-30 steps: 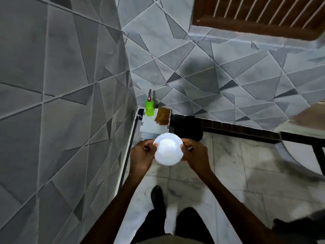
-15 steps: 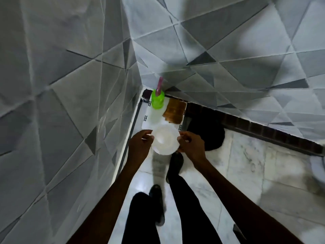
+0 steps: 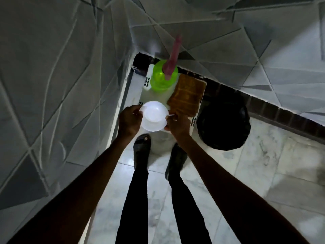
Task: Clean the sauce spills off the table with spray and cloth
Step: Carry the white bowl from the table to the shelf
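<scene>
I see both arms reaching forward and down into a tiled corner. The left hand and the right hand grasp a round white plastic bowl between them, one on each side. The left fingers curl onto the near-left rim and the right fingers pinch the right rim. The bowl is over the near edge of a small white plastic table that is pushed against the wall. I cannot tell whether the bowl rests on the table or is held just above it.

The cleaning things lie beyond the hands, and neither hand touches them. A translucent green spray bottle with a pink nozzle stands upright at the far end of the table, straight past the bowl. A folded orange-brown cloth lies on the right side of the table, just beside the bottle. Its near corner comes close to the right hand's fingertips, and from here I cannot tell if they meet.

A round black bin stands on the floor just right of the table, near the right wrist. Below the bowl I see two legs in dark trousers and a pair of dark sandals on the pale marble floor. Grey walls with a triangle pattern close in on the left and behind. The picture is dim and slightly blurred, and I cannot make out any sauce marks on the table.
</scene>
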Action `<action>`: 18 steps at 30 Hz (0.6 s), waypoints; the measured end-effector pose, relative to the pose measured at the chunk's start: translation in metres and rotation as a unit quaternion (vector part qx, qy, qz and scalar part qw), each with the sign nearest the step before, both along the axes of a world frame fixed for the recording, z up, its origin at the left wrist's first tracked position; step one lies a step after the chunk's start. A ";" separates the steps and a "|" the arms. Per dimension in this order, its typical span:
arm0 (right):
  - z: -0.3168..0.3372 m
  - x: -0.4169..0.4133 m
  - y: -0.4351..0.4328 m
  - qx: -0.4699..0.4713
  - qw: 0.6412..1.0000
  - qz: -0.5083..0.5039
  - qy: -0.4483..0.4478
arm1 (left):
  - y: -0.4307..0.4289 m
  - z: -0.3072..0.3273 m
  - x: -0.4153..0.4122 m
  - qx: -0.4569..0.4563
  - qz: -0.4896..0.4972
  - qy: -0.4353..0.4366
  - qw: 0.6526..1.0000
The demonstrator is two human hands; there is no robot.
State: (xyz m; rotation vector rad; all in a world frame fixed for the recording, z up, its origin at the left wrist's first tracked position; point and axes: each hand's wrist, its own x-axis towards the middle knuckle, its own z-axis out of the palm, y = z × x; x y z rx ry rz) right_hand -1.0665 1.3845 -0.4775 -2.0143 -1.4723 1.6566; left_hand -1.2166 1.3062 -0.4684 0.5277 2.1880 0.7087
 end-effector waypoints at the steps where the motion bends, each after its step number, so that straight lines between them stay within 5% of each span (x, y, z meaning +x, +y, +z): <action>1: -0.003 -0.004 0.001 -0.007 1.000 -0.010 -0.006 | 0.002 -0.003 -0.004 -0.003 -0.008 -0.003 1.000; 18: -0.056 -0.013 0.011 -0.004 0.997 0.042 -0.062 | 0.024 -0.030 -0.027 -0.036 -0.076 -0.031 0.996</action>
